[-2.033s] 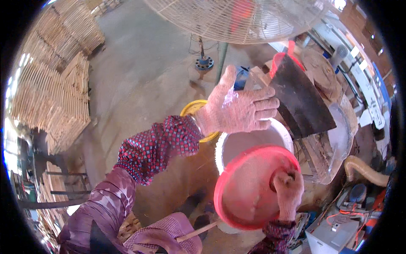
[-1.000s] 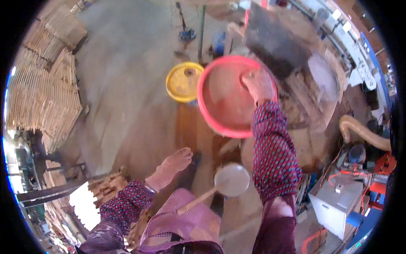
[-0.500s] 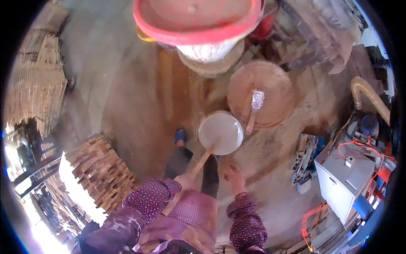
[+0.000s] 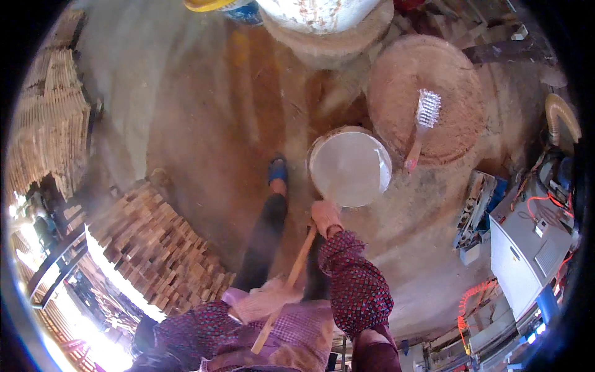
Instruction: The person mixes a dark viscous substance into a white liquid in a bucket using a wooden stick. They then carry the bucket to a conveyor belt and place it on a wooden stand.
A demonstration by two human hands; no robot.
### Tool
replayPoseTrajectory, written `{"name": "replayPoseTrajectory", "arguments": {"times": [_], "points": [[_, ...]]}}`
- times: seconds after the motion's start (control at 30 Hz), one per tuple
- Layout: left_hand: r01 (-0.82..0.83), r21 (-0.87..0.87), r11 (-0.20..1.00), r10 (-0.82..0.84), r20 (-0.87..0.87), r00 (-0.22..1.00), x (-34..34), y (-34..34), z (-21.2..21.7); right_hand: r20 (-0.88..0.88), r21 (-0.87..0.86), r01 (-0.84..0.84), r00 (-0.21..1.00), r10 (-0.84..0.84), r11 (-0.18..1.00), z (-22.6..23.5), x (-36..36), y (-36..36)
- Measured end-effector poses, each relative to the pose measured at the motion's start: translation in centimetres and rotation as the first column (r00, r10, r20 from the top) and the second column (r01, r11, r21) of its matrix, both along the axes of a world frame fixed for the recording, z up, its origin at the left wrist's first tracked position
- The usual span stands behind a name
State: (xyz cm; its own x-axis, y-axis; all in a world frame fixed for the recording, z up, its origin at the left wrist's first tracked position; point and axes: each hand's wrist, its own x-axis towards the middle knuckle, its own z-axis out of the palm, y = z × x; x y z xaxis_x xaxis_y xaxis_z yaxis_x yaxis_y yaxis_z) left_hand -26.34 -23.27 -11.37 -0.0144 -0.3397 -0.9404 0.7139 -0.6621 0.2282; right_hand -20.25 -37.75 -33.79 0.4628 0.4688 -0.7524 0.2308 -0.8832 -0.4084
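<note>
A long wooden stick [image 4: 300, 260] slants from the bucket's near side back across my lap. Wrapped around its upper part is my right hand [image 4: 326, 217], closed, close to the bucket's near rim. Further back along the same stick, my left hand [image 4: 263, 302] grips it in front of my apron. The round white bucket [image 4: 385, 168] holds a pale greyish-brown liquid. The stick's far end is hidden behind my right hand and in the liquid. Beside the bucket, a brush [image 4: 427, 110] with white bristles lies on a round brown disc [image 4: 458, 139].
Ahead stands a large white tub [image 4: 316, 15] on a round base. Stacked wood blocks [image 4: 155, 248] rise at the left, with piled boards [image 4: 52, 118] beyond. On the right are a grey cabinet [image 4: 517, 266], an orange coiled hose [image 4: 474, 297] and a tan duct [image 4: 563, 118].
My right hand has moved from open beside the stick to a grip near the bucket. My left hand has shifted back toward my body. The view has tilted down, away from the red-rimmed tub.
</note>
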Motion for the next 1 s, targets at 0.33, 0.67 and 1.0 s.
{"name": "replayPoseTrajectory", "arguments": {"times": [0.33, 0.67, 1.0], "points": [[-0.684, 0.047, 0.728, 0.683, -0.126, 0.719, -0.5, -6.9, -0.1, -0.175, -0.29, 0.619, 0.716, -0.676, 0.73, -1.7, -1.6, -15.2], [-0.757, 0.062, 0.65, 0.753, -0.188, 0.631, -1.4, -8.2, 1.1, -0.003, 0.276, 0.088, 0.996, -0.09, 0.957, 3.5, 1.8, -8.4], [-0.778, 0.073, 0.624, 0.766, -0.256, 0.59, -0.4, -9.6, 0.3, 0.053, 0.164, 0.036, 0.998, -0.045, 0.986, -3.0, -4.5, -10.4]]}}
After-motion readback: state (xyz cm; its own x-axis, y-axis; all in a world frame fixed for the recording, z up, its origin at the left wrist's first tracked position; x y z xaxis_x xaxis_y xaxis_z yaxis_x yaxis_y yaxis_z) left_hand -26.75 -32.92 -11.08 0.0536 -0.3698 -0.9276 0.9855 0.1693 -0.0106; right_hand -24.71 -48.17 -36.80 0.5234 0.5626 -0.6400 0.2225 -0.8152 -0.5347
